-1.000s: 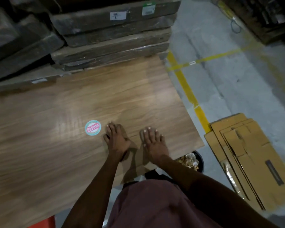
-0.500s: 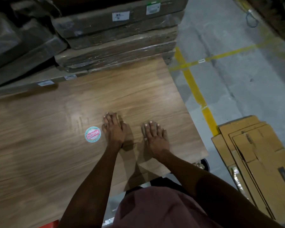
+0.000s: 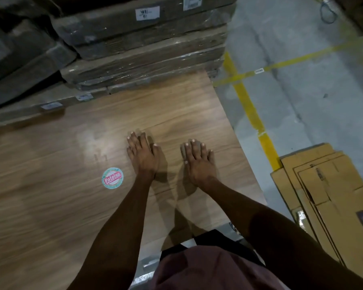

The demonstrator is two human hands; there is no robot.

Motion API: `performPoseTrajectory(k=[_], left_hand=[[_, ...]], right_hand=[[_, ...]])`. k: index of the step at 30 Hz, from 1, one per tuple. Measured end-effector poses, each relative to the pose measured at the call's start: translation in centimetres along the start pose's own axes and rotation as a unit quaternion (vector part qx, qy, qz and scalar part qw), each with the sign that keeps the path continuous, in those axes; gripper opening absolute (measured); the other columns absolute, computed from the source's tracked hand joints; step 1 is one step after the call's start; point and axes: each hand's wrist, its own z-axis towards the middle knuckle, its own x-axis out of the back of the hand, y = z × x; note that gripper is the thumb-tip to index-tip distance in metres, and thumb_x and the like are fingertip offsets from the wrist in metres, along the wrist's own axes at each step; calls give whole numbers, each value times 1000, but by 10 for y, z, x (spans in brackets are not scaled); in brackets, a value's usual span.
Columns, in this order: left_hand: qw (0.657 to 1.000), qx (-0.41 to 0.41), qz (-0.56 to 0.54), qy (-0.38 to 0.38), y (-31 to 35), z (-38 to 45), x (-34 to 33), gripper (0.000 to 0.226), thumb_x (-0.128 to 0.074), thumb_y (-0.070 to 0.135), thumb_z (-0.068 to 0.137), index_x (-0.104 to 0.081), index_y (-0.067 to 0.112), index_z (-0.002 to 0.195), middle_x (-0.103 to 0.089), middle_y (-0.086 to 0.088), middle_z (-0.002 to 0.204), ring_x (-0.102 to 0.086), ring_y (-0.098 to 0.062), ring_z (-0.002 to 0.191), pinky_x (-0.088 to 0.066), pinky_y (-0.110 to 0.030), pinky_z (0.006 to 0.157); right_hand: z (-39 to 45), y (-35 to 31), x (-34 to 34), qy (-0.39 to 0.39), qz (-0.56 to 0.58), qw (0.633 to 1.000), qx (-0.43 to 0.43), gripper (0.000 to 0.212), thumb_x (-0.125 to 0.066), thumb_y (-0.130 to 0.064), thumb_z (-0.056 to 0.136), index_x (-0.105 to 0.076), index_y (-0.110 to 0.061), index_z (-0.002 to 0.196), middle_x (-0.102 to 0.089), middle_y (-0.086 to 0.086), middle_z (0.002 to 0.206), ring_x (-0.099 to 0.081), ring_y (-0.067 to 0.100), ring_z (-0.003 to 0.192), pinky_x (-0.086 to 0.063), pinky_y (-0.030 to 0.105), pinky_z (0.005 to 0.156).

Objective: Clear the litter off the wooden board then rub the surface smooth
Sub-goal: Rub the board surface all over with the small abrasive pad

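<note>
A large wooden board (image 3: 50, 185) with a brown grain finish fills the left and middle of the head view. My left hand (image 3: 143, 155) lies flat on it, fingers straight and together, pointing away from me. My right hand (image 3: 197, 162) lies flat beside it, a hand's width to the right, near the board's right edge. A round green and red sticker (image 3: 112, 178) is stuck to the board just left of my left wrist. I see no loose litter on the board.
Wrapped stacks of boards (image 3: 138, 45) stand against the board's far edge. Right of the board is grey concrete floor (image 3: 312, 91) with yellow lines (image 3: 249, 109). Flattened cardboard boxes (image 3: 333, 195) lie on the floor at the right.
Both hands have slid forward across the board, away from me and past the sticker, staying flat. The camera has also tilted forward.
</note>
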Motion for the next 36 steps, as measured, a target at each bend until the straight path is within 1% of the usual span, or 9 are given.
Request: performPoseTrajectory(k=[3, 6, 9, 12, 18, 25, 28, 32, 36], left_hand=[[999, 52, -1, -12, -3, 6, -9, 61, -39, 39, 105, -27, 17, 160, -8, -14, 171, -2, -38, 157, -7, -53, 124], [997, 69, 16, 25, -4, 0, -20, 61, -30, 41, 102, -28, 22, 161, -12, -9, 171, -8, -39, 156, -8, -56, 124], [996, 75, 23, 51, 2, -1, -21, 62, -32, 41, 101, -32, 22, 159, -18, -10, 170, -12, -39, 155, -10, -56, 124], [994, 91, 22, 48, 3, -1, -19, 63, -33, 43, 99, -30, 25, 159, -16, -7, 171, -9, -37, 156, -8, -55, 125], [994, 89, 17, 65, 6, 0, -19, 61, -40, 39, 99, -35, 23, 158, -20, -9, 169, -12, -38, 156, -12, -55, 124], [993, 100, 19, 61, 8, -1, -19, 58, -41, 38, 103, -32, 24, 159, -16, -7, 171, -7, -35, 157, -8, -54, 125], [992, 105, 24, 64, 7, 0, -21, 58, -40, 38, 102, -34, 25, 158, -18, -6, 170, -10, -35, 157, -11, -54, 125], [991, 108, 28, 70, 6, 1, -23, 59, -43, 38, 100, -36, 26, 157, -21, -6, 169, -13, -35, 157, -12, -53, 124], [991, 106, 27, 71, 6, 1, -23, 58, -43, 38, 101, -35, 25, 158, -20, -7, 170, -11, -35, 157, -11, -53, 124]], right_hand=[[7, -23, -4, 0, 0, 1000, 31, 66, -22, -37, 110, 13, -23, 163, 21, 6, 171, 9, 41, 158, -2, 63, 124], [13, -35, -4, 0, -4, 998, 64, 67, -22, -39, 109, 14, -25, 163, 19, 5, 172, 10, 39, 158, 0, 62, 124], [26, -24, 1, 23, -16, 997, 74, 65, -23, -39, 109, 10, -26, 164, 14, 2, 173, 6, 36, 159, 0, 62, 123], [41, -6, 5, 47, 13, 998, 32, 66, -21, -41, 106, 6, -27, 165, 10, 1, 174, 2, 34, 160, -6, 65, 123], [63, -18, 11, 63, 70, 995, -43, 66, -22, -41, 108, 13, -27, 163, 19, 0, 172, 15, 35, 158, 5, 68, 120], [92, -29, 13, 66, -1, 995, 73, 66, -24, -41, 105, 1, -30, 165, 6, -3, 174, 4, 32, 160, -9, 70, 121], [111, -15, 26, 95, 20, 995, 23, 67, -24, -44, 104, -3, -29, 166, 2, -1, 174, 0, 32, 160, -9, 69, 122], [130, -36, 34, 93, 59, 991, -71, 68, -25, -42, 106, 7, -26, 164, 12, 2, 173, 9, 37, 159, 2, 70, 119], [134, -52, 34, 78, 26, 995, 59, 69, -26, -42, 105, 1, -27, 166, 7, 1, 174, 6, 37, 159, -3, 71, 121]])
